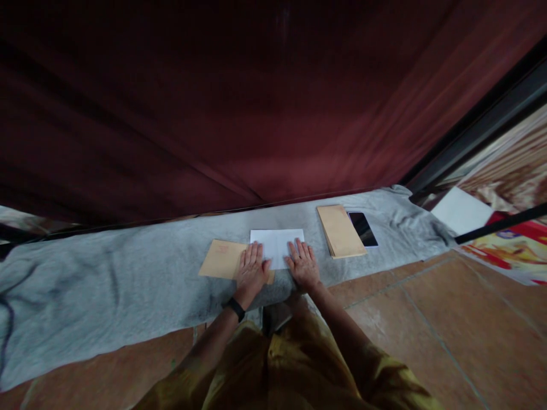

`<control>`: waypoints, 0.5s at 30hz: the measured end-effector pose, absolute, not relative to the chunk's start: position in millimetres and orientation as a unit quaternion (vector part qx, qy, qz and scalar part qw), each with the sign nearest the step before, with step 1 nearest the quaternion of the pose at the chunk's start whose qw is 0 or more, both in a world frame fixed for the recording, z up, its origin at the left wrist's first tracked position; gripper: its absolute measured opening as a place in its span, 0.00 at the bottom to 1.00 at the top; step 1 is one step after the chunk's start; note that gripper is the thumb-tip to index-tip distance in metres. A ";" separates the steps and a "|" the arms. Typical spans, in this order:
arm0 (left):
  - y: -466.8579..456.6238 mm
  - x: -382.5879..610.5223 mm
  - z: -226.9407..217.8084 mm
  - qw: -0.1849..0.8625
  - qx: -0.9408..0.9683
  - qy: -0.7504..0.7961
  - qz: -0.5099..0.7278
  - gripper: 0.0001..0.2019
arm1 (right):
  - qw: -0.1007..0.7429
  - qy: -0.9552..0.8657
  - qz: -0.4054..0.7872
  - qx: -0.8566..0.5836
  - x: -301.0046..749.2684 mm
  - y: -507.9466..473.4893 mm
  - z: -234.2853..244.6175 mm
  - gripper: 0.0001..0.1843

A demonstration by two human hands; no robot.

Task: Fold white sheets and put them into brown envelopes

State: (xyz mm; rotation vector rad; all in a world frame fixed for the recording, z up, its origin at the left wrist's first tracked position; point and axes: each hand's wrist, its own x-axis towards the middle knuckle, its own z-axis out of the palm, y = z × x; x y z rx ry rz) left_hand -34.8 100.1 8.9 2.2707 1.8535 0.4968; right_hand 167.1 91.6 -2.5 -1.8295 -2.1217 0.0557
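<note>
A white sheet of paper (277,246) lies flat before me, with what looks like a faint crease down its middle. My left hand (251,267) rests flat on its left side, fingers stretched out. On the sheet's right edge lies my right hand (303,265), palm down with its fingers spread. Partly under the paper and my left hand is a tan envelope (220,259) with small red print near its upper part. To the right, apart from both hands, sits a stack of tan envelopes (341,230).
A dark-screened phone (363,229) lies beside the envelope stack. Grey cloth (141,279) covers the long narrow surface. Behind it hangs a dark red curtain (273,125). At the right are a dark metal bar (499,225), a white sheet and a colourful printed sheet (513,247) over the tiled floor (410,319).
</note>
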 end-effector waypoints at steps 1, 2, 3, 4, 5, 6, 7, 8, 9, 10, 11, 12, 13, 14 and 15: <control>96.7 -40.0 8.5 0.083 0.756 0.626 0.171 0.31 | 0.170 -0.745 0.017 -0.645 170.1 90.1 -2.9 0.30; 92.8 -45.3 8.2 0.082 0.753 0.630 0.173 0.31 | 0.170 -0.744 0.014 -0.646 172.5 88.7 -3.6 0.30; 88.6 -50.4 8.0 0.080 0.750 0.633 0.174 0.31 | 0.169 -0.744 0.011 -0.647 174.2 87.5 -4.4 0.30; 84.5 -55.0 8.0 0.082 0.749 0.633 0.176 0.32 | 0.168 -0.743 0.008 -0.647 175.3 86.7 -5.3 0.30; 80.7 -58.7 8.4 0.087 0.749 0.632 0.177 0.31 | 0.166 -0.743 0.006 -0.648 175.8 86.1 -6.2 0.30; 77.8 -61.5 9.0 0.096 0.750 0.629 0.180 0.31 | 0.165 -0.743 0.003 -0.649 175.9 85.8 -7.0 0.30; 76.0 -63.1 9.9 0.108 0.749 0.627 0.185 0.30 | 0.163 -0.743 0.001 -0.649 175.6 85.6 -7.7 0.31; 75.6 -63.5 11.0 0.122 0.745 0.626 0.193 0.29 | 0.163 -0.743 -0.001 -0.650 175.1 85.5 -8.4 0.31; 76.7 -62.7 12.2 0.135 0.738 0.629 0.204 0.29 | 0.163 -0.742 -0.002 -0.650 174.6 85.5 -8.9 0.30; 79.3 -60.9 13.3 0.147 0.725 0.637 0.217 0.28 | 0.164 -0.742 -0.003 -0.650 174.0 85.6 -9.4 0.30; 83.3 -58.5 14.3 0.159 0.707 0.650 0.229 0.28 | 0.165 -0.741 -0.003 -0.651 173.5 85.6 -9.7 0.30; 88.4 -55.7 15.0 0.172 0.687 0.664 0.240 0.27 | 0.167 -0.739 -0.002 -0.653 173.1 85.6 -9.9 0.30; 94.2 -52.8 15.2 0.186 0.667 0.677 0.248 0.27 | 0.169 -0.737 -0.001 -0.654 172.8 85.7 -9.9 0.30; 100.2 -50.2 15.0 0.200 0.650 0.687 0.255 0.25 | 0.170 -0.736 0.000 -0.656 172.6 85.9 -9.6 0.30; 106.2 -48.1 14.4 0.213 0.638 0.693 0.260 0.23 | 0.171 -0.735 0.002 -0.656 172.7 86.1 -9.1 0.30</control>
